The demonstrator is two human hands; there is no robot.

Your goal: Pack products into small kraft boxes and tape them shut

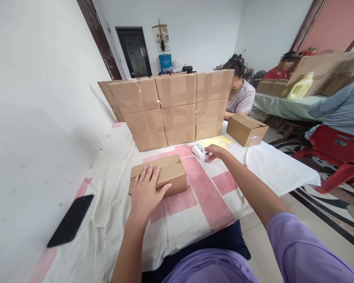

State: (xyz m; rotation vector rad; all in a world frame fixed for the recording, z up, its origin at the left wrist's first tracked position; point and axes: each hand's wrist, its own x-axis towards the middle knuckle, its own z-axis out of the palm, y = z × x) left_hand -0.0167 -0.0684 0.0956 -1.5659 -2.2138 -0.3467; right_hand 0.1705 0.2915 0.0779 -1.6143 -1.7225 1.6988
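My left hand [147, 186] lies flat on top of a closed brown cardboard box [174, 173], its fingers spread and the thumb over the near edge. The box rests on the pink and white tablecloth [208, 192] in front of me. Farther off to the right, my right hand [216, 151] has its curled fingers at the right end of a small white tape dispenser [199, 151]. The dispenser sits on the cloth, partly covered by those fingers. Just behind it lies a yellow patterned sheet [224, 140].
A wall of stacked, taped cardboard boxes [178, 118] stands across the table. Another box [247, 129] is at the right, near a seated person [243, 96]. A black phone [70, 220] lies at left by the wall. Beyond are a red chair [336, 151] and another table.
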